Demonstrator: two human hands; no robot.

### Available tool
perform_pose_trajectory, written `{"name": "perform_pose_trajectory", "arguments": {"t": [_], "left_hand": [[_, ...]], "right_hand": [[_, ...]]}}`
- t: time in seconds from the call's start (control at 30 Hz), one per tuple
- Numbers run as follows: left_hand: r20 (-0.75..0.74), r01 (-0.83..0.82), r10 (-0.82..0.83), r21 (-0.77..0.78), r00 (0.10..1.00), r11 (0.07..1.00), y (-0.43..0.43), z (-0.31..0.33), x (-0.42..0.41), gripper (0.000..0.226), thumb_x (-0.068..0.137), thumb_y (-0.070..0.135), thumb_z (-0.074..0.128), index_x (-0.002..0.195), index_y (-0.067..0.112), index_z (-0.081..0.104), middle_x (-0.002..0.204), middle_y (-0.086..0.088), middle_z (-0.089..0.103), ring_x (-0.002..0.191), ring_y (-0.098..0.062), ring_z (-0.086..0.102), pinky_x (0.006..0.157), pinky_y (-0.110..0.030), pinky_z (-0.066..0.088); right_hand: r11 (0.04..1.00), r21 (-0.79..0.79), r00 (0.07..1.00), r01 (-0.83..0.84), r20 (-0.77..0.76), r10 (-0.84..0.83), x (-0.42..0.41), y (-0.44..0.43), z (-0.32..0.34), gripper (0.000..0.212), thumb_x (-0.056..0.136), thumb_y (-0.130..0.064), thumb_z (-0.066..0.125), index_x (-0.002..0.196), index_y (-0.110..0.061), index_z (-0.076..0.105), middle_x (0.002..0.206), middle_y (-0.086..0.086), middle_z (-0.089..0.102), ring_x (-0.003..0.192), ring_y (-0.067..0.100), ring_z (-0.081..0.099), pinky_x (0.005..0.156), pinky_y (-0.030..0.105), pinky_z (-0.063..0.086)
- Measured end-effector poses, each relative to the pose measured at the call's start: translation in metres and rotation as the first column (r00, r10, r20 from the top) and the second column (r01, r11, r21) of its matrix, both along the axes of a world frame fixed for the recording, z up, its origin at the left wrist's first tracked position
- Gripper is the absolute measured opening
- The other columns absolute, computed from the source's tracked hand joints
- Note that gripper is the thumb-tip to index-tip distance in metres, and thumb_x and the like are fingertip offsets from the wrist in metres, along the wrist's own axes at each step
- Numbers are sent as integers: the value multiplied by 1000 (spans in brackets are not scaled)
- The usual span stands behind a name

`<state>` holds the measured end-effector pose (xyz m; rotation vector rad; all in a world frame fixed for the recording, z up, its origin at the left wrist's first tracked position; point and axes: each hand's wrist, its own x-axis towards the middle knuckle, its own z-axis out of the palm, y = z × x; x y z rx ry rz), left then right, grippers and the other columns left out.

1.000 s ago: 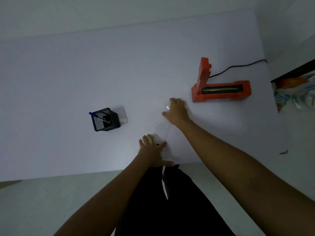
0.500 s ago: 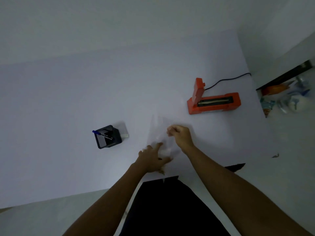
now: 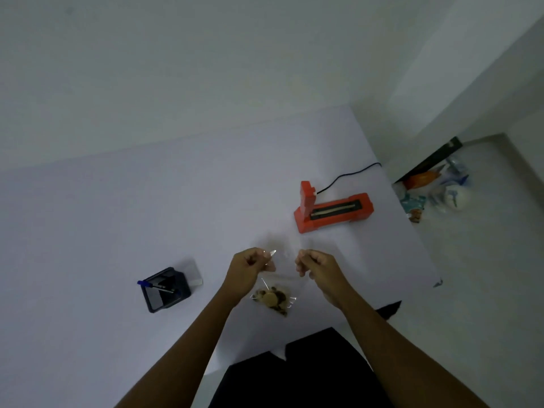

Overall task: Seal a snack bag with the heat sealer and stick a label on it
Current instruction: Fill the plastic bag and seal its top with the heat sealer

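1. a white table [image 3: 123, 219] fills most of the view, lit dimly, with a plain pale wall behind it and a corner of the room at upper right.
2. past the table's right edge, on the pale floor, lies a loose pile of packets [image 3: 435, 189] in orange, blue and white, partly under a dark edge; what they are cannot be told.
3. an orange heat sealer [image 3: 334, 210] sits on the right part of the table with its arm raised upright at its left end, and a black cord [image 3: 350, 173] runs from it toward the far right edge.
4. on the left part of the table stands a black pen holder [image 3: 166, 290] with a blue-capped pen [image 3: 154, 285] in it; a small white block [image 3: 195, 278] lies just beside it on its right.
5. the snack bag [image 3: 273, 297], clear plastic, hangs between the two hands over the near middle of the table, its brown and tan snacks gathered at the bottom.
6. the left hand [image 3: 250, 267] is curled, fingers drawn in, pinching the bag's upper left edge between thumb and fingertips.
7. the right hand [image 3: 316, 266] is curled in the same way, pinching the bag's upper right edge; the exact grip on the clear film is hard to see.
8. both forearms reach in from the bottom of the view, bare, angled toward each other, with the hands near but apart.
9. dark clothing [image 3: 294, 375] shows below the table's near edge.
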<state>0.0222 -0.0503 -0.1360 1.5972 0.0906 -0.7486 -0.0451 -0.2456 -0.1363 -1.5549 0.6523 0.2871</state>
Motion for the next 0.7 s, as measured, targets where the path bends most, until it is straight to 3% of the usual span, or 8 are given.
{"name": "perform_pose_trajectory", "arguments": {"t": [0.13, 0.23, 0.4, 0.5, 0.63, 0.7], "left_hand": [[-98, 2, -6, -37, 995, 999, -44, -2, -10, 23, 95, 16, 58, 90, -5, 66, 80, -18, 70, 77, -34, 73, 68, -36, 60], [-154, 12, -17, -37, 988, 999, -80, -3, -15, 23, 96, 15, 57, 92, -5, 65, 78, -14, 71, 77, -35, 73, 64, -36, 60], [-225, -17, 12, -20, 974, 1000, -142, 2, -18, 23, 96, 17, 56, 98, -5, 64, 86, -14, 75, 78, -35, 73, 63, -36, 59], [-228, -70, 68, 2, 971, 998, -176, 3, -13, 23, 96, 18, 57, 98, -4, 64, 88, -18, 74, 78, -34, 74, 69, -42, 59], [-223, -168, 175, 50, 959, 985, -203, 2, -7, 17, 96, 16, 57, 98, 2, 65, 90, -19, 74, 78, -32, 74, 72, -43, 58], [-209, -180, 193, 78, 959, 980, -208, 0, -4, 16, 96, 17, 56, 98, 5, 66, 88, -17, 75, 78, -31, 74, 75, -46, 58]], "right_hand": [[999, 6, 998, 53, -28, -53, -9, -41, 3, 30, 98, -30, 57, 80, -11, 72, 69, 3, 66, 65, 16, 59, 65, 27, 43], [999, -7, 998, 51, -38, -51, -15, -79, 4, 33, 97, -30, 59, 81, -4, 72, 67, 3, 66, 63, 17, 60, 66, 31, 43], [995, -27, 995, 101, -23, -101, -5, -142, 8, 39, 96, -26, 61, 82, 9, 69, 65, 9, 64, 60, 18, 58, 58, 21, 49], [992, -45, 993, 115, -9, -115, 10, -172, 4, 36, 95, -26, 62, 78, 4, 72, 64, 7, 65, 59, 15, 59, 61, 22, 51], [993, -23, 993, 113, -30, -113, 31, -193, -3, 27, 96, -21, 61, 86, 1, 73, 74, 9, 69, 61, 10, 63, 57, 12, 47], [996, 9, 995, 87, -47, -86, 37, -198, -8, 25, 96, -22, 60, 89, -2, 73, 79, 11, 73, 64, 9, 67, 61, 16, 48]]}}
